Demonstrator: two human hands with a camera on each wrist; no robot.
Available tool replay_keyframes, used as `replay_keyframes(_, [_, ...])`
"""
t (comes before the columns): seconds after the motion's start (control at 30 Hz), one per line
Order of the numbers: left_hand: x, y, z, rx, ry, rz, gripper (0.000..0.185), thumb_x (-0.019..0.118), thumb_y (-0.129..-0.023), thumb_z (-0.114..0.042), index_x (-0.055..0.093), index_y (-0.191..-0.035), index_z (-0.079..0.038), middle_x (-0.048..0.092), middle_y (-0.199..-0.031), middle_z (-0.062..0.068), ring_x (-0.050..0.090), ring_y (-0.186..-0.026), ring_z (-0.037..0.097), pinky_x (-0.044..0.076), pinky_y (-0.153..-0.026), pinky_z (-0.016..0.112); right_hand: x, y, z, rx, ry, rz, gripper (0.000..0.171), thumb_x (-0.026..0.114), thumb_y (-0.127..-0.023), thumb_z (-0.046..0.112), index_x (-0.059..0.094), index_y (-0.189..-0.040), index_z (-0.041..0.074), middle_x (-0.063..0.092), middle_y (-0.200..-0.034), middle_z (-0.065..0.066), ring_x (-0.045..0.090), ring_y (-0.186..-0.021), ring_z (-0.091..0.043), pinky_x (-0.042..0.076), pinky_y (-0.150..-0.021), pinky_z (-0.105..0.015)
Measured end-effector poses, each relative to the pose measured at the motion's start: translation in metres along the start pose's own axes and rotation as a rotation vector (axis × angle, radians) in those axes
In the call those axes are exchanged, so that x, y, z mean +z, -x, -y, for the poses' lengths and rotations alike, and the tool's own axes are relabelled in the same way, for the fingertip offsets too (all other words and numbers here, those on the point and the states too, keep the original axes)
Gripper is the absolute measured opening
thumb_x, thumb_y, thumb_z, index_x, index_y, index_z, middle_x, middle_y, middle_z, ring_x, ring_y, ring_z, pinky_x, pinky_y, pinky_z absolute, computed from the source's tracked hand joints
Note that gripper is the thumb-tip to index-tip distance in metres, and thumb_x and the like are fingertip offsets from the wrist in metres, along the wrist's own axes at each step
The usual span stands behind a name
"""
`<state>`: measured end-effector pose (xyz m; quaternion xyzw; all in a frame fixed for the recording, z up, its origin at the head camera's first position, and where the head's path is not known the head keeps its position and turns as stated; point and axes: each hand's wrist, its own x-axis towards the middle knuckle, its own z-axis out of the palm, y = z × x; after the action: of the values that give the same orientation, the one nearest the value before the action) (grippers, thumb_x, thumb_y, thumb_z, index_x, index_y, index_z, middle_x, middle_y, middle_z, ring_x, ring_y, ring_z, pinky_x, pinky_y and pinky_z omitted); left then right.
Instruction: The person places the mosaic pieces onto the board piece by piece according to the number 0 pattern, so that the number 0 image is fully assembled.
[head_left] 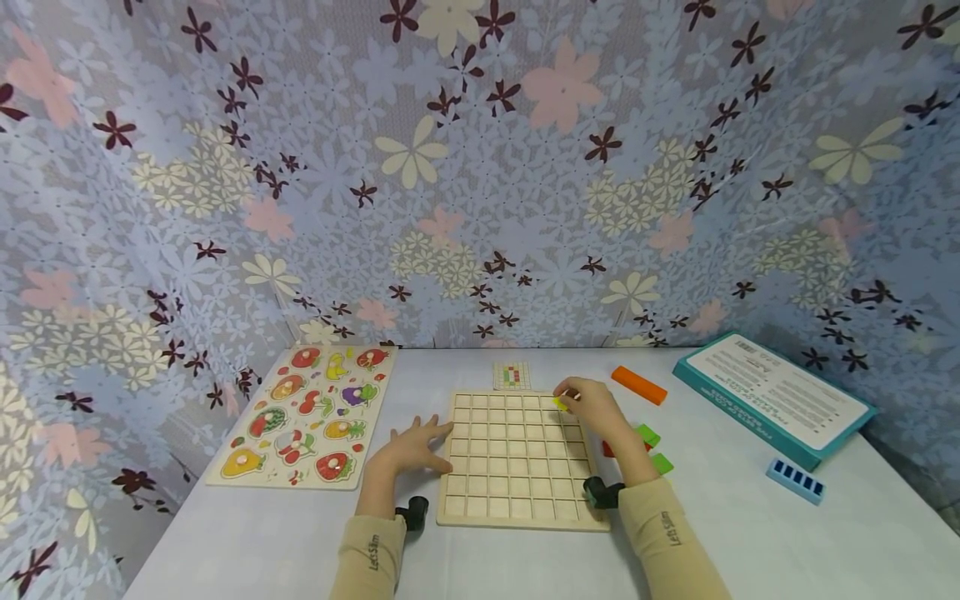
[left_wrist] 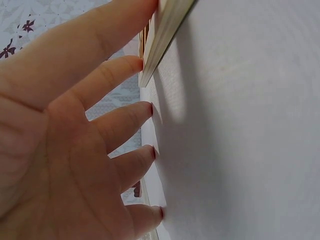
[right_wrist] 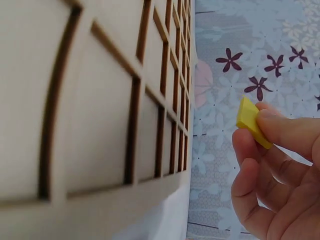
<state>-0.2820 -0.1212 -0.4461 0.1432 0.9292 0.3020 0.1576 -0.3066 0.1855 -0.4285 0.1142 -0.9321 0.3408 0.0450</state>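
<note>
Where the white tabletop (head_left: 247,533) meets the flowered backdrop on the left, a fruit peg puzzle (head_left: 303,415) is seen lying flat. Just right of it, the left hand (head_left: 411,448) is spread palm down, fingers straight and released, nothing grasped; in the left wrist view its fingertips (left_wrist: 145,64) are pressed against the edge of the wooden grid board (head_left: 517,460), so the board is judged to be steadied. The grid's cells are all seen bare. Beyond the board's far edge a small pattern card (head_left: 512,376) is laid.

Over the board's far right corner the right hand (head_left: 592,406) is held, its grip closed on a small yellow tile (right_wrist: 251,121), pinched between thumb and fingertips; in the right wrist view the tile is held clear of the grid, not yet seated in a cell. The tile is judged light, stiff and smooth-faced, likely wood or plastic, not fragile; it is best taken by its opposite thin edges, since a loose pinch could let it slip or tilt.

Further right, green pieces (head_left: 648,435) and a red one are partly hidden behind the wrist. An orange bar (head_left: 638,385) is noted beyond them, then a teal box (head_left: 772,398), with a blue ridged block (head_left: 795,481) near the tabletop's right edge.
</note>
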Motion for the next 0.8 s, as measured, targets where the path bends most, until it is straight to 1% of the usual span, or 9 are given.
replay_keyframes(0.17, [-0.001, 0.0, -0.001, -0.005, -0.004, -0.001, 0.072, 0.075, -0.074, -0.024, 0.045, -0.137, -0.01, 0.028, -0.147, 0.021, 0.009, -0.137, 0.045, -0.004, -0.102, 0.07, 0.003, -0.002, 0.005, -0.043, 0.008, 0.009, 0.016, 0.059, -0.087, 0.001, 0.064, -0.101, 0.001, 0.064, -0.093, -0.013, 0.059, -0.082, -0.026, 0.052, -0.067, -0.036])
replay_keyframes(0.33, [-0.002, 0.001, -0.003, -0.009, -0.002, 0.007, 0.072, 0.074, -0.074, -0.024, 0.044, -0.138, -0.01, 0.027, -0.148, 0.021, 0.009, -0.138, 0.044, -0.004, -0.102, 0.07, 0.009, -0.003, 0.013, -0.026, -0.024, 0.022, 0.016, 0.061, -0.085, 0.0, 0.063, -0.1, 0.003, 0.063, -0.095, -0.013, 0.06, -0.088, -0.03, 0.053, -0.071, -0.037])
replay_keyframes(0.5, [-0.002, 0.002, -0.004, -0.005, 0.003, 0.012, 0.072, 0.074, -0.074, -0.023, 0.044, -0.138, -0.009, 0.027, -0.148, 0.021, 0.008, -0.138, 0.044, -0.004, -0.102, 0.07, 0.014, -0.003, 0.019, -0.019, -0.057, 0.026, 0.013, 0.061, -0.084, -0.002, 0.062, -0.096, 0.004, 0.063, -0.092, -0.01, 0.06, -0.087, -0.028, 0.053, -0.073, -0.036])
replay_keyframes(0.8, [-0.001, 0.002, -0.002, 0.003, 0.004, 0.003, 0.072, 0.075, -0.074, -0.022, 0.045, -0.137, -0.009, 0.027, -0.147, 0.022, 0.009, -0.137, 0.045, -0.004, -0.102, 0.07, 0.019, -0.004, 0.024, -0.035, -0.072, 0.019, 0.012, 0.06, -0.085, -0.001, 0.064, -0.096, 0.002, 0.064, -0.093, -0.01, 0.059, -0.087, -0.027, 0.052, -0.075, -0.038])
